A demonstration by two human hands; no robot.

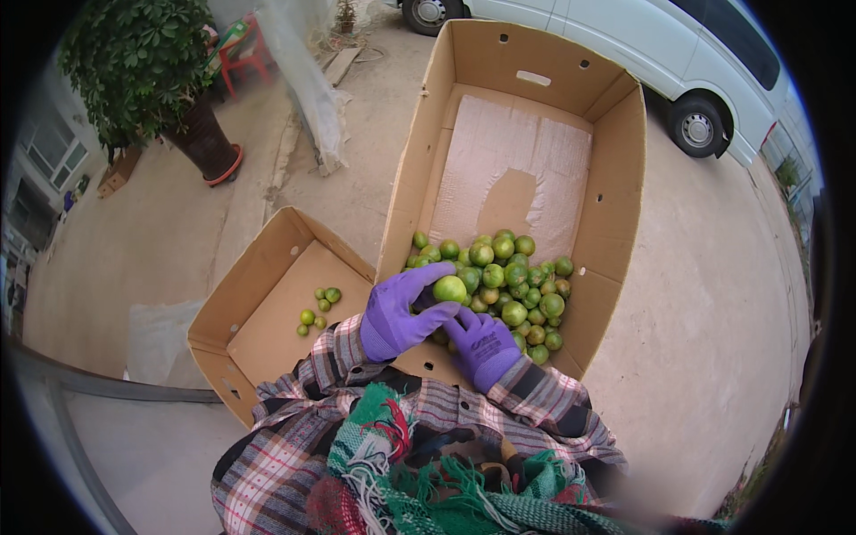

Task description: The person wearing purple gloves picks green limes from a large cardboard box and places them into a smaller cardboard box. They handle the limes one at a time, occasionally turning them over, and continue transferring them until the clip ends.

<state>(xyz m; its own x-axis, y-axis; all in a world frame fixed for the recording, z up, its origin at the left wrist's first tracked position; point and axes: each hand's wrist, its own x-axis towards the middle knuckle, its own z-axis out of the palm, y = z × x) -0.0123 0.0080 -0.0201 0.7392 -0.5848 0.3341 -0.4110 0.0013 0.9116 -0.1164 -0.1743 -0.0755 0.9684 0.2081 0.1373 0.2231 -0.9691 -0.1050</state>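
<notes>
My left hand (403, 314), in a purple glove, has its thumb and fingers around a round green citrus fruit (449, 289). Close to its right, my right hand (483, 344) wears a matching glove, its fingers near the held fruit and the left thumb; whether it grips anything is hidden. Both hands are over the near end of a large cardboard box (612, 194), where a pile of green and yellowish citrus fruits (515, 274) lies. Several small green fruits (324, 305) rest in a smaller cardboard box (257, 267) at the left.
The smaller box stands against the large box's left side. A potted plant (200, 137), a red plastic chair (251, 60) and hanging plastic sheeting (311, 93) are at the upper left. Behind the large box a white van (628, 40) is parked. A metal frame (134, 388) curves past at the lower left.
</notes>
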